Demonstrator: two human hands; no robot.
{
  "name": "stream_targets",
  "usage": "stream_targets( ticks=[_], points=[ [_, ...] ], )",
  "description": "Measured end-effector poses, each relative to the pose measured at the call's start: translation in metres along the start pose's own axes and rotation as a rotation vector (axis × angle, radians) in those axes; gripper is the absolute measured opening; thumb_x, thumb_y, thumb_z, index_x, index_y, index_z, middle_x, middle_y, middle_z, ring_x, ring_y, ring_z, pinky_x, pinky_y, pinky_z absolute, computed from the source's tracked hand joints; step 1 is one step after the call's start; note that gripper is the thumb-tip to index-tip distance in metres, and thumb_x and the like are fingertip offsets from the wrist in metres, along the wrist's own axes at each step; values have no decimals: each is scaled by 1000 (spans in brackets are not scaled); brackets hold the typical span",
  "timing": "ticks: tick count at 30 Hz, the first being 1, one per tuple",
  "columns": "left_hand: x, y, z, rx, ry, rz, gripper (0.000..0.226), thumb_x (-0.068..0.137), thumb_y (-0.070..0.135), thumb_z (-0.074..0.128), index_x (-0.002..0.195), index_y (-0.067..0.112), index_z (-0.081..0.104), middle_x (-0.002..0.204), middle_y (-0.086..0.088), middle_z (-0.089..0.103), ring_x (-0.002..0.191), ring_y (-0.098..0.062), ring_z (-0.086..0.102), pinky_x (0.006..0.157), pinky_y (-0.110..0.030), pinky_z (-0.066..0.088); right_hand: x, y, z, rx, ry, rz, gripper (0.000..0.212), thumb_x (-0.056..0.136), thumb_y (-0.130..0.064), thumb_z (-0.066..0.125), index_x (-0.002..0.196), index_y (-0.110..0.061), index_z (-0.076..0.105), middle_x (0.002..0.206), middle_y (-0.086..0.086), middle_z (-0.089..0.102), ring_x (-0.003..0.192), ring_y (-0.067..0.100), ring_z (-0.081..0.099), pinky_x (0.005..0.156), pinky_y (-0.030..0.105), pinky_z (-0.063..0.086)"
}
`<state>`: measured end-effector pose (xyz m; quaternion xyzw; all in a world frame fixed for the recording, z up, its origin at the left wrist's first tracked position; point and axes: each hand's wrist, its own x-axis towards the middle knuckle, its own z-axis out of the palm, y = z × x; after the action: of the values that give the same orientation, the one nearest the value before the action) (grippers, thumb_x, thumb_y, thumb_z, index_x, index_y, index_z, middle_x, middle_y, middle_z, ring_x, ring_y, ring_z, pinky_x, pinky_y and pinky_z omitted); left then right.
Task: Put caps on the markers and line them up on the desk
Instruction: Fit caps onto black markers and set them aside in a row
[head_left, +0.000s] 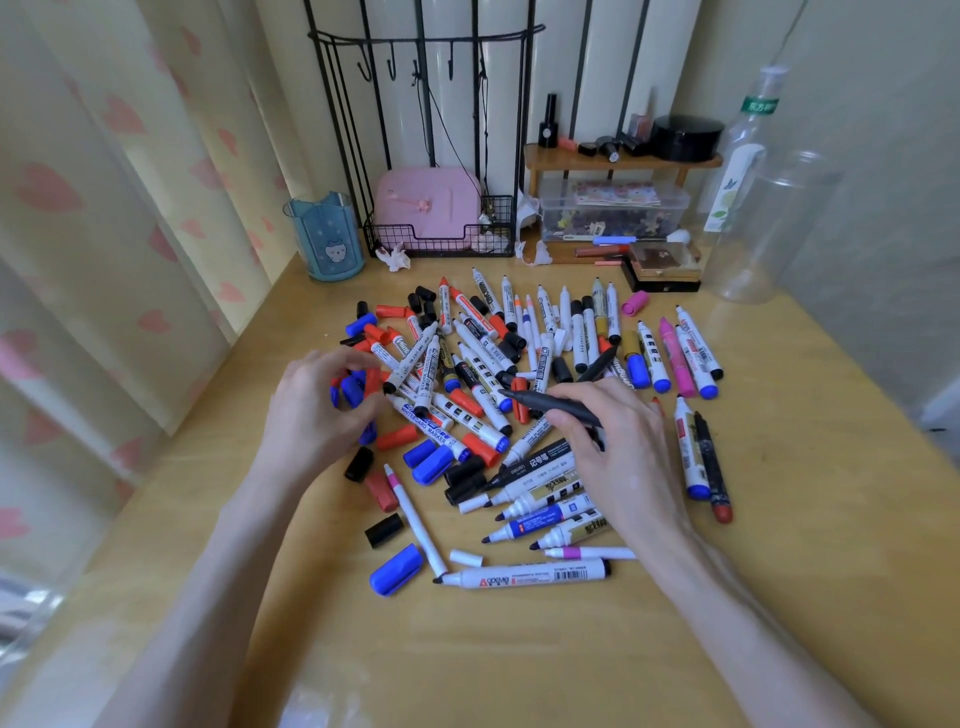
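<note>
Both our forearms reach in from the lower edge of the frame toward the heap of markers (488, 364) at the centre. Our left hand (317, 410), left of centre, is bent at the knuckles, its fingers curled down into a cluster of loose blue and red caps (350, 389). We cannot tell whether it actually grips one. Our right hand (613, 441), right of centre, pinches a slim black marker (556, 408) between thumb and fingers, with the tapered end aimed left over the heap.

The markers are smooth plastic cylinders, mostly white barrels with printed labels, lying crossed and largely uncapped, and stubby caps are scattered among them. The surface (519, 649) is glossy, pale wood grain. A translucent blue cup (324, 236) stands at upper left and a clear plastic bottle (748, 171) at upper right.
</note>
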<state>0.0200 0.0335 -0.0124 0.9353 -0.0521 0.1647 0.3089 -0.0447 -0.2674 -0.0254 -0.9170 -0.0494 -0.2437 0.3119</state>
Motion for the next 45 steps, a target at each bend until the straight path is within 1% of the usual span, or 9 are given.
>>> stream_targets(
  ticks=[3,8,11,17,27,31,34,40,45],
  points=[
    [-7,11,-3,-251,-36,5,27,89,3,76,100,28,75,98,5,76,89,-19,71,83,-40,59,-1,-2,0,23,6,-9,24,96,-28,70,120,-27,73,101,-14,63,88,12,59,86,43,50],
    [-21,35,7,-538,-159,54,26,94,2,73,117,14,68,103,-5,74,94,-16,76,86,-23,60,-1,-4,0,95,6,-33,25,97,-28,69,121,-27,72,102,-14,62,90,10,59,78,46,56],
    [-26,43,12,-585,-200,43,22,96,5,72,113,18,69,104,-1,74,88,-11,74,81,-26,61,-1,-5,-2,120,12,-46,26,96,-28,69,122,-25,73,103,-13,64,91,11,61,82,45,55],
    [-29,46,18,-740,-279,5,17,98,2,66,113,8,73,95,-10,79,79,-25,76,74,-30,63,-2,-9,-4,151,2,-93,27,95,-19,74,122,-23,75,103,-9,65,94,11,61,84,37,53],
    [-34,47,23,-523,-392,149,33,99,28,64,132,25,69,77,-8,68,51,-15,49,57,-23,47,-2,-7,4,194,-21,-174,27,95,-19,73,122,-22,75,103,-8,64,96,18,63,84,44,53],
    [-35,50,23,-580,-432,120,13,101,21,65,111,14,61,87,-8,75,51,-26,61,57,-33,52,-3,-8,5,177,-29,-196,28,94,-18,74,122,-21,76,102,-8,64,95,18,62,84,43,52],
    [-37,52,23,-598,-437,122,19,97,21,68,97,11,52,90,-6,77,50,-27,60,56,-34,51,-4,-10,5,155,-33,-215,27,93,-17,76,120,-22,77,102,-8,64,96,17,60,86,40,51],
    [-39,55,23,-550,-386,183,20,92,30,73,91,16,59,80,3,74,54,-19,52,57,-43,52,-7,-13,5,129,-52,-241,27,95,-20,73,122,-22,76,103,-10,64,96,14,60,84,38,52],
    [-41,60,23,-568,-352,212,12,96,18,73,93,15,61,77,-3,71,53,-16,51,56,-45,50,-7,-13,3,196,-63,-193,26,96,-19,73,122,-22,76,101,-10,66,90,12,64,76,39,54]
  ],
)
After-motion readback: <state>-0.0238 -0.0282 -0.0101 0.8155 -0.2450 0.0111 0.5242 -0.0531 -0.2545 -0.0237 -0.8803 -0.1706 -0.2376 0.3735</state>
